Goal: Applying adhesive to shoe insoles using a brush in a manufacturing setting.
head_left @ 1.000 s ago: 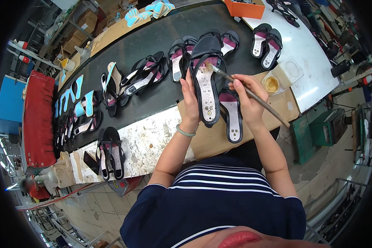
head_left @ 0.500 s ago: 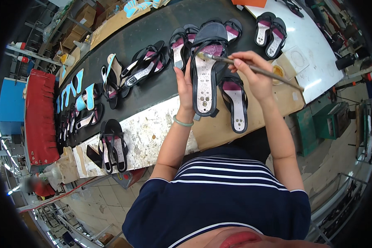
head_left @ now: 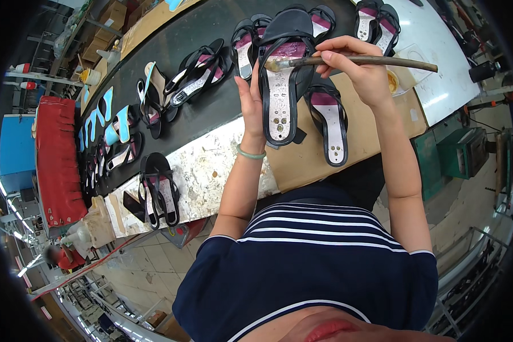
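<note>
dark worktop (head_left: 205, 25) bears other sandals (head_left: 188, 94); hands (head_left: 252, 111) apart, clasping a sandal (head_left: 280, 102) and brush (head_left: 402, 61).

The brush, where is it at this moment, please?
In the head view, the brush is at upper right, in the right hand, its bristles over the held sandal.

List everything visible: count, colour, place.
Held sandal: one, black, upper centre
Brush: one, brown handle, across held sandal
Loose sandal: one, black, mostly on brown board
Sandal pair: one, black, worn white strip
Other sandals: many, black, dark table, white tabletop
Blue pieces: several, light blue, dark table
Paste cup: one, yellow, near white tabletop
Cover: one, red, left
Co-worker: one, red top, lower left
Left hand: one, bare, against held sandal
Right hand: one, bare, on brush
</note>
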### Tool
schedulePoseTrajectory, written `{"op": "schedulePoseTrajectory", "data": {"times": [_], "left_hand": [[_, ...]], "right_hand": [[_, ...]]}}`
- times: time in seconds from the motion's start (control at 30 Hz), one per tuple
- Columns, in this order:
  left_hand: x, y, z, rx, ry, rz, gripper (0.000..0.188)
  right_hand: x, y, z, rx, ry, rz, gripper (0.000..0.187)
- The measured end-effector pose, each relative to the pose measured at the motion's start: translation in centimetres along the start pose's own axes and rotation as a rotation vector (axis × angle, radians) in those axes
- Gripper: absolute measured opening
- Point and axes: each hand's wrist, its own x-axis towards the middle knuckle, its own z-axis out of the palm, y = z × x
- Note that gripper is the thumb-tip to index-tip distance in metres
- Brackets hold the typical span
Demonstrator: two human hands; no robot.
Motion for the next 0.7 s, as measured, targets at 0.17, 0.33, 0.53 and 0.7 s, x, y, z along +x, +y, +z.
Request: {"op": "schedulePoseTrajectory", "data": {"times": [0.17, 0.33, 0.53, 0.7], "left_hand": [[0.0, 0.0, -0.2, 0.06, 0.0, 0.034, 0.083], [0.1, 0.5, 0.1, 0.089, 0.021, 0.069, 0.081], [0.8, 0.4, -0.3, 0.1, 0.077, 0.127, 0.079], [1.7, 0.4, -0.9, 0.117, 0.09, 0.202, 0.077]], "right_hand": [[-0.5, -0.1, 0.3, 0.006, -0.012, 0.005, 0.014], [-1.5, -0.7, 1.2, -0.018, -0.003, 0.013, 0.013], [-3.1, -0.8, 2.7, -0.036, 0.057, -0.007, 0.012], [-4.3, -1.3, 3.7, -0.083, 0.08, -0.034, 0.009]]}}
